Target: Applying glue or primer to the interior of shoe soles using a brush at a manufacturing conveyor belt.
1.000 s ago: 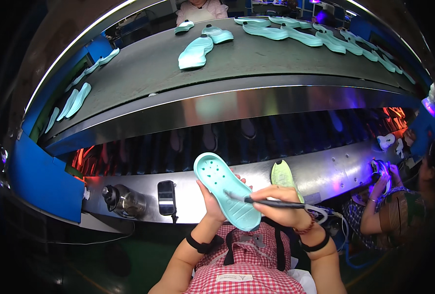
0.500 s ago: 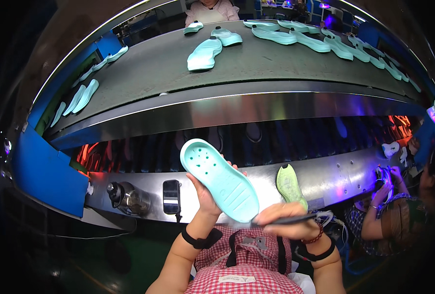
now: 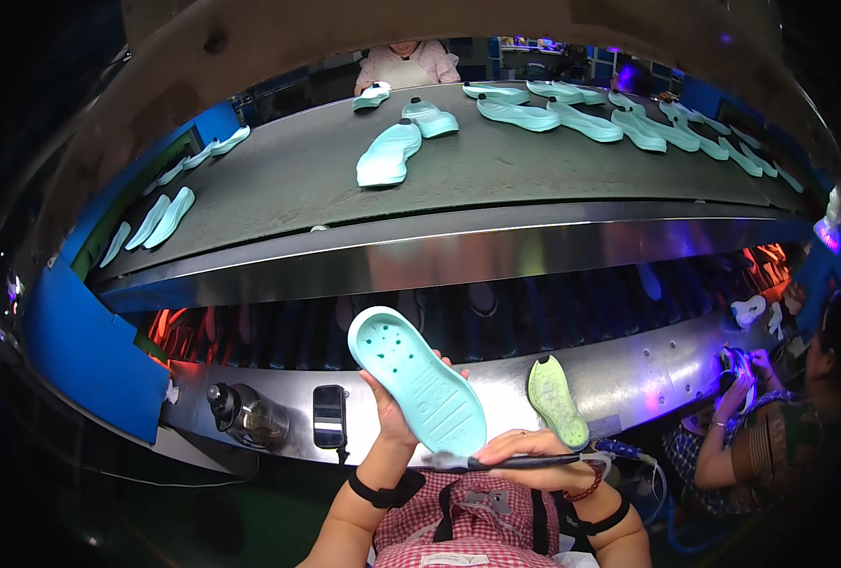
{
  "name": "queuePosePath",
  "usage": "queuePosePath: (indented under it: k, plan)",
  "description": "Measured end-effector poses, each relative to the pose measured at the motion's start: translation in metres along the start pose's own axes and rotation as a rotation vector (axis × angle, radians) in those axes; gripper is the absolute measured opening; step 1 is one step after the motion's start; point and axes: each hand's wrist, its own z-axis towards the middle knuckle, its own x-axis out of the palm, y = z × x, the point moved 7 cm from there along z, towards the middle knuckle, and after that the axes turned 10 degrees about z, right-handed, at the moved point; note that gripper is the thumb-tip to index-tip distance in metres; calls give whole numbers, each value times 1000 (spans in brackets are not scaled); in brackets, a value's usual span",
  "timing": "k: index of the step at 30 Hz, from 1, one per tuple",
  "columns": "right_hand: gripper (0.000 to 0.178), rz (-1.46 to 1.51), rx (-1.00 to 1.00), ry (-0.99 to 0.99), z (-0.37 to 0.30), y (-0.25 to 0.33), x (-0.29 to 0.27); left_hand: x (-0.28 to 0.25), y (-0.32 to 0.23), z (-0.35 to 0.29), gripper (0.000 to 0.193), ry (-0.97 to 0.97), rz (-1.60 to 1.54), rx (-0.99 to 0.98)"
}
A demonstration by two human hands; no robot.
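A mint-green shoe sole (image 3: 420,388) is held up in front of me, tilted, with its holed end toward the far left. My left hand (image 3: 392,414) grips it from underneath, and its fingertips show past the right edge. Closed around a black-handled brush (image 3: 534,463), my right hand (image 3: 525,445) is at the sole's near end. The pale, blurred brush head touches or nearly touches that near edge. A yellow-green sole piece (image 3: 555,402) lies on the metal bench, just beyond my right hand.
A phone (image 3: 329,417) and a dark bottle (image 3: 255,418) are on the metal bench (image 3: 629,402) to the left. Past a glowing lower level, a dark conveyor belt (image 3: 278,194) carries several mint soles (image 3: 389,154). Co-workers are at the far side and right.
The view has tilted, so everything sits lower in it. My right hand has shifted left with the brush, whose handle now lies more level. My left hand keeps holding the sole.
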Motion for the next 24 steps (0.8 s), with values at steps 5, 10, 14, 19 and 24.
queuePosePath:
  k: [5,10,14,19,24]
  plan:
    - [16,387,51,-236,1,-33,-29,18,-7,0,82,-31,-46,21]
    - [20,1102,53,-456,7,-51,-14,33,9,-16,72,-29,41,-33]
    - [18,513,120,-421,6,-35,-10,22,20,-17,66,-59,-48,-95]
    - [20,26,-94,-351,23,6,-20,16,14,-9,66,-57,26,-102]
    - [20,163,-73,-25,40,21,-7,28,0,-2,69,-4,23,-51]
